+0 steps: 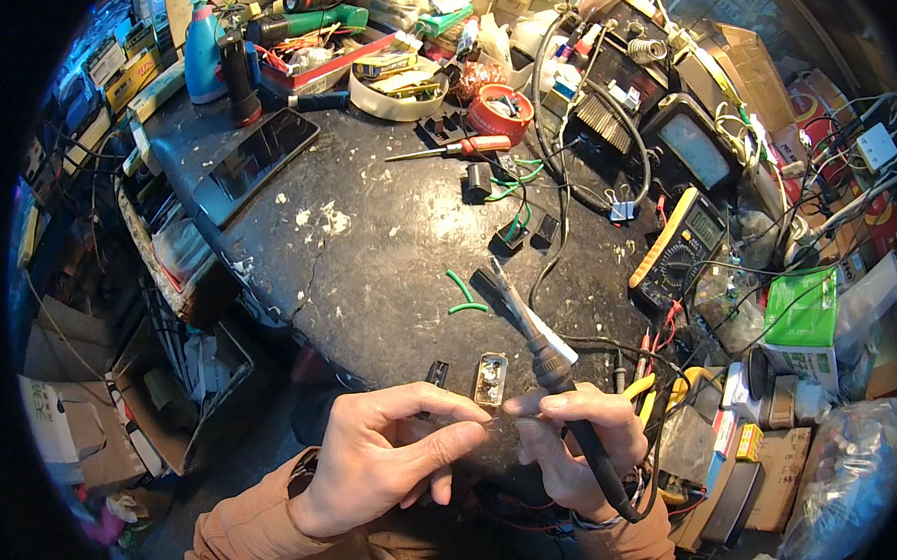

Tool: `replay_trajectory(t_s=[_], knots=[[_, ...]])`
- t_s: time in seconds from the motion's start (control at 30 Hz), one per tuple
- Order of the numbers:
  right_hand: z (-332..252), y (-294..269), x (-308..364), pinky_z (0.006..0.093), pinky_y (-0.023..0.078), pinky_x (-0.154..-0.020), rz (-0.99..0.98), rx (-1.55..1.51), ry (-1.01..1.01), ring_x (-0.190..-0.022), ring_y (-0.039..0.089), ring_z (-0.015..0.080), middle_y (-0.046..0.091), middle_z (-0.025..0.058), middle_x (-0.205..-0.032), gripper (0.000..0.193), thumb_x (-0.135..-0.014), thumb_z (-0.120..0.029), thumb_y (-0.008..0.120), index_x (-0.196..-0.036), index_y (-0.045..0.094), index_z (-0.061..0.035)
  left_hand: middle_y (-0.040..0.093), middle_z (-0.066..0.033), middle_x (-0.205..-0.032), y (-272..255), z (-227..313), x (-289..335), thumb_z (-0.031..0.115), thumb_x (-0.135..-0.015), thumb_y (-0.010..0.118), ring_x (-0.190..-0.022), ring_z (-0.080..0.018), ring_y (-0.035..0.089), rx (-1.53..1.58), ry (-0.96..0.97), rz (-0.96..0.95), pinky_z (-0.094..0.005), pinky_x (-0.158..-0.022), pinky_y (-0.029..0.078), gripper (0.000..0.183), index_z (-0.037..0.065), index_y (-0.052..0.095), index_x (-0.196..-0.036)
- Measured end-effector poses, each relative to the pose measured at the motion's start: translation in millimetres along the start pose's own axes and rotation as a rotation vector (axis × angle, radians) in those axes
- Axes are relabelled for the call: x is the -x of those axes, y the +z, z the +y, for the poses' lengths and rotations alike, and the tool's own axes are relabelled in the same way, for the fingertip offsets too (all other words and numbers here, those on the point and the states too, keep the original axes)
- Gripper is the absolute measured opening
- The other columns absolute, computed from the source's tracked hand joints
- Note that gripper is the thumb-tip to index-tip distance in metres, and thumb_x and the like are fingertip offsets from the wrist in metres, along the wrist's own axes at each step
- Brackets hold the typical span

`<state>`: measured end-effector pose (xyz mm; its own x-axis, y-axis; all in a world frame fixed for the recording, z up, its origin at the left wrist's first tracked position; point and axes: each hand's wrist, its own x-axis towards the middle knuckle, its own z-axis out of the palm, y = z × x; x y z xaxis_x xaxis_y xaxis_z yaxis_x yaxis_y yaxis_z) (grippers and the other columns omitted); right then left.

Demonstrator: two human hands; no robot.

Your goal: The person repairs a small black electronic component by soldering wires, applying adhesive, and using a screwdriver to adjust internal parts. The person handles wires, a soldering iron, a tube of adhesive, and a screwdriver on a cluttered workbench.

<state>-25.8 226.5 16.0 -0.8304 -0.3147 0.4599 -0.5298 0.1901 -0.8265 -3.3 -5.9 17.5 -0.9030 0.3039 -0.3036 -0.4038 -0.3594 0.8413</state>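
Note:
My right hand is closed round a soldering iron, whose black grip and cord lie across the fingers while its metal tip points away over the table. The thumb and forefinger of that hand are also pinched. My left hand pinches close beside them, and a thin strand seems to run between the fingertips, too fine to make out. Just beyond the fingers stands a small open metal box with yellowish material inside. A small black part lies left of it, partly behind my left hand.
Green tubing pieces lie on the dark table. A screwdriver and a phone lie farther off. At the right are a yellow multimeter, tangled cables and a green box. Tubs of parts crowd the back.

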Motion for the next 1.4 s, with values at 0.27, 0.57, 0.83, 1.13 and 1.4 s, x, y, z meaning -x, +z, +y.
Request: replay_trajectory(t_s=[0.27,0.57,0.83,1.13,1.4], knots=[[0.5,5.0,-0.3,0.0300,0.057,-0.057,0.006,-0.120,0.058,-0.068,0.076,0.0185,0.083,0.0151,-0.091,0.030,-0.090,0.007,0.087,-0.116,0.077,-0.0030,0.079,-0.0082,-0.095,-12.4,1.2,-4.1,0.010,-0.104,0.080,-0.069,-0.0066,0.064,0.095,-0.119,-0.143,-0.0223,-0.058,0.047,0.017,-0.003,0.079,-0.115],[4.3,-1.8,-4.7,0.0266,0.053,-0.048,-0.175,-0.079,-0.037,-0.056,0.068,0.0136,0.081,0.0237,-0.094,0.040,-0.093,0.009,0.083,-0.125,0.063,-0.0064,0.083,-0.0105,-0.098,-18.7,1.6,-7.5,0.007,-0.100,0.083,-0.085,-0.0117,0.074,0.048,-0.081,-0.168,-0.0249,-0.075,0.057,0.015,-0.004,0.081,-0.111],[1.4,1.6,-4.8,0.0272,0.055,-0.054,-0.146,-0.139,-0.010,-0.064,0.071,0.0154,0.081,0.0202,-0.092,0.031,-0.095,0.006,0.083,-0.121,0.068,-0.0033,0.083,-0.0119,-0.102,-24.4,4.9,-8.8,0.005,-0.100,0.083,-0.096,-0.0148,0.077,0.017,-0.124,-0.218,-0.0289,-0.088,0.061,0.015,-0.005,0.081,-0.111],[-0.1,5.8,3.8,0.0339,0.064,-0.081,-0.117,-0.377,0.153,-0.092,0.081,0.0231,0.079,0.0169,-0.100,0.033,-0.091,0.011,0.085,-0.119,0.069,0.0025,0.084,-0.0088,-0.100,-24.9,2.0,-11.7,0.005,-0.096,0.088,-0.095,-0.0119,0.076,-0.280,0.055,-0.244,-0.0277,-0.087,0.060,0.016,-0.003,0.084,-0.108],[0.0,2.8,4.0,0.0347,0.064,-0.088,-0.152,-0.341,0.192,-0.098,0.080,0.0218,0.077,0.0158,-0.107,0.040,-0.092,0.013,0.084,-0.124,0.064,0.0020,0.082,-0.0068,-0.093,-24.2,13.8,-3.4,0.007,-0.093,0.091,-0.079,-0.0100,0.076,-0.353,0.045,-0.197,-0.0263,-0.068,0.060,0.017,0.001,0.085,-0.108]])
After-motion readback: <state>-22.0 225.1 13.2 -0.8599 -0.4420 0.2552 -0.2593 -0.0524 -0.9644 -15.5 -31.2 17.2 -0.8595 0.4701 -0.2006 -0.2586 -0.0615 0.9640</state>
